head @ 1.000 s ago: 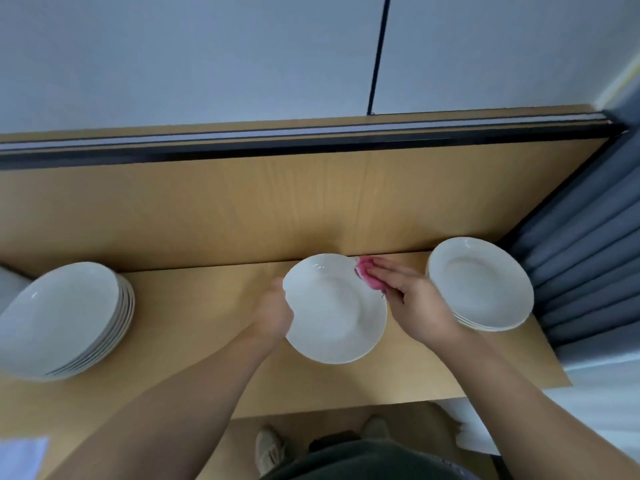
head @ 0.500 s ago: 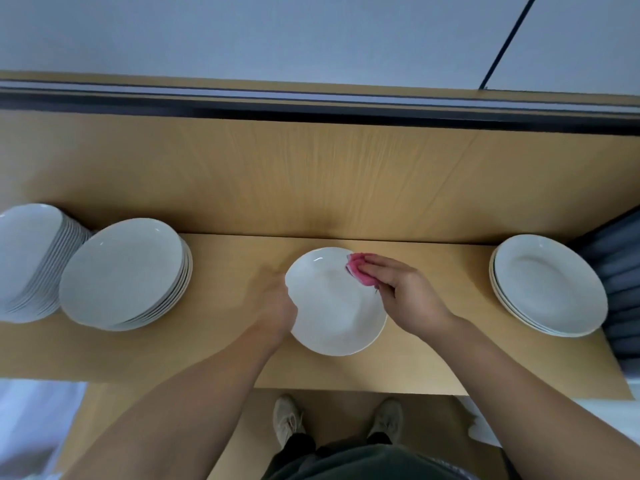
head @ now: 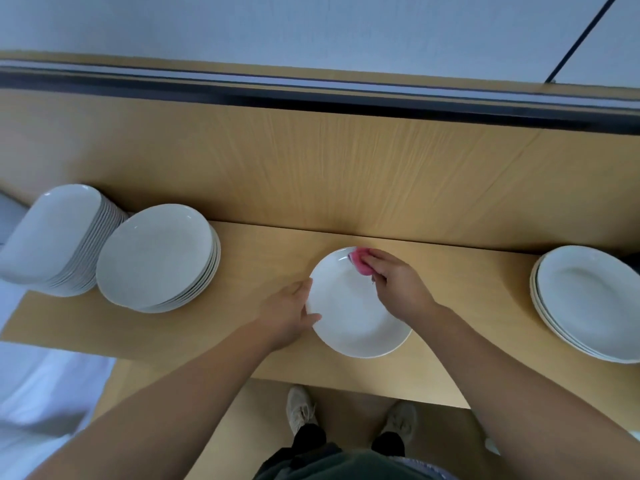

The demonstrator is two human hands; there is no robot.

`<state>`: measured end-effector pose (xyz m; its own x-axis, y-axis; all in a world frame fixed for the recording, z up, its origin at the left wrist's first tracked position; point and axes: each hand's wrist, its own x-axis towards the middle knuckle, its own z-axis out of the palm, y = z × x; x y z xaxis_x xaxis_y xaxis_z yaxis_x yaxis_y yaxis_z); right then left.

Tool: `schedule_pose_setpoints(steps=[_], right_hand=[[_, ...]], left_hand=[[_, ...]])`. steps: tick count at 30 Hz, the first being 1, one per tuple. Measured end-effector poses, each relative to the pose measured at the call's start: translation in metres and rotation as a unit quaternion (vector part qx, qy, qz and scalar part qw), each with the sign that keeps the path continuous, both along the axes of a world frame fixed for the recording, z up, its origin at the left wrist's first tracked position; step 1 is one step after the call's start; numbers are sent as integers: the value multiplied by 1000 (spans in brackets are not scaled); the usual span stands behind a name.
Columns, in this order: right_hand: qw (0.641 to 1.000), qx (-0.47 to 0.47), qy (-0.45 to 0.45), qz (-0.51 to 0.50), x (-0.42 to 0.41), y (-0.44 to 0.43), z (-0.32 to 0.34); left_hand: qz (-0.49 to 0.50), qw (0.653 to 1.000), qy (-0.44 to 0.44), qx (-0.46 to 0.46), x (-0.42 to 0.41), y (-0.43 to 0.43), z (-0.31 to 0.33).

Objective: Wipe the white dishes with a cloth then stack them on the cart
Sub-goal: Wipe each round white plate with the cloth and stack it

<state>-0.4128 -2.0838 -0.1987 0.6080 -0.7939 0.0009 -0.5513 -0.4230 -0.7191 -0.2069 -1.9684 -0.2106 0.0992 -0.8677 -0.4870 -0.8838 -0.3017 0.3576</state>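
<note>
Round, glossy white plate (head: 356, 313) over wood-grain shelf (head: 259, 258): left hand (head: 287, 315) grips its left rim; right hand (head: 398, 285) pinches crumpled pink cloth (head: 360, 263) against its far rim.

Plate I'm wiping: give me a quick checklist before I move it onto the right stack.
1. Left grip holds plate by its rim: ok.
2. Right grip holds cloth: ok.
3. Plate wiped all over: cannot tell.
4. Cloth lifted off plate: not ok, it sits on the far rim.
5. Top of right stack free: ok.
6. Table between plate and stack bare: ok.
</note>
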Motion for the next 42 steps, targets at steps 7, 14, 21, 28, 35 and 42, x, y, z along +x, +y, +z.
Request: schedule_pose_setpoints(steps=[7, 14, 21, 28, 35, 42], right_hand=[[977, 16, 212, 9, 37, 15, -44], [959, -20, 274, 62, 51, 31, -49], [895, -179, 315, 259, 56, 57, -44], [873, -165, 272, 369, 16, 60, -30], [913, -35, 268, 307, -8, 15, -11], [920, -149, 223, 286, 24, -18, -7]], left_hand=[[-33, 998, 27, -40, 8, 6, 4], [-19, 998, 57, -36, 12, 4, -3], [-58, 998, 5, -34, 15, -1, -1], [-63, 998, -5, -20, 15, -2, 6], [-86, 995, -29, -29, 15, -2, 4], [-212, 970, -38, -109, 11, -1, 10]])
